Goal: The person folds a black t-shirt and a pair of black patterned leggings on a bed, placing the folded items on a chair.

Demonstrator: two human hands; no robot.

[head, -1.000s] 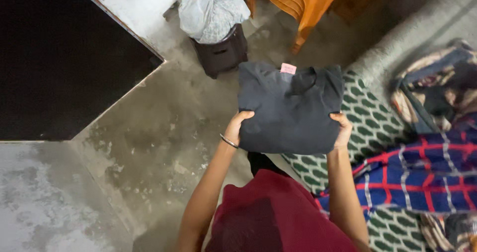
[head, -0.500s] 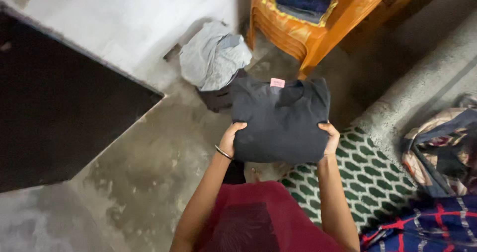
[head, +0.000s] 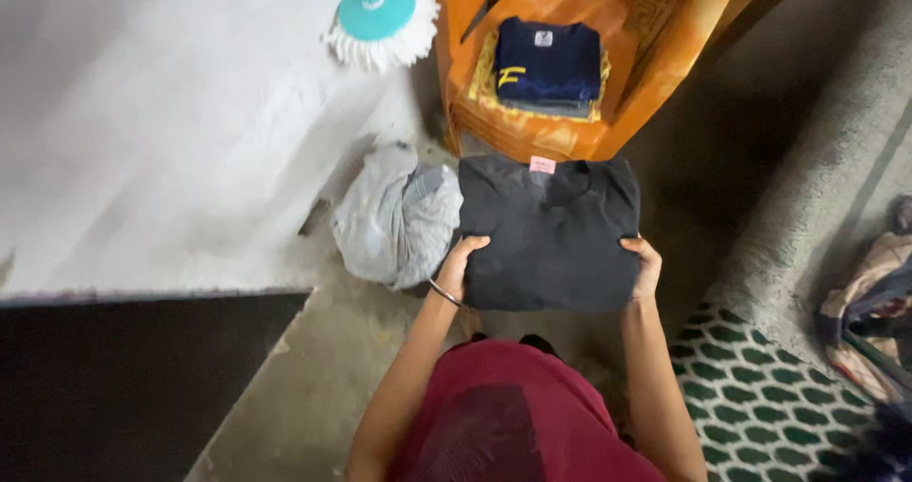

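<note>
I hold a folded dark grey shirt (head: 551,230) with a small pink neck label flat in front of me. My left hand (head: 463,262), with a thin bangle at the wrist, grips its near left edge. My right hand (head: 644,264) grips its near right edge. Just beyond the shirt stands an orange plastic chair (head: 560,131). On its seat lies a small stack of folded clothes topped by a navy shirt (head: 551,62) with a yellow mark.
A pale grey bundle of cloth (head: 397,218) sits on a dark stool left of the shirt. A teal and white mop head (head: 382,17) leans on the white wall. A green patterned mat (head: 769,396) and crumpled clothes (head: 869,321) lie at right.
I have turned left and moved toward the orange chair with the folded shirt in both hands. The chair's seat and its stack came into view; the checked blanket left the view.
</note>
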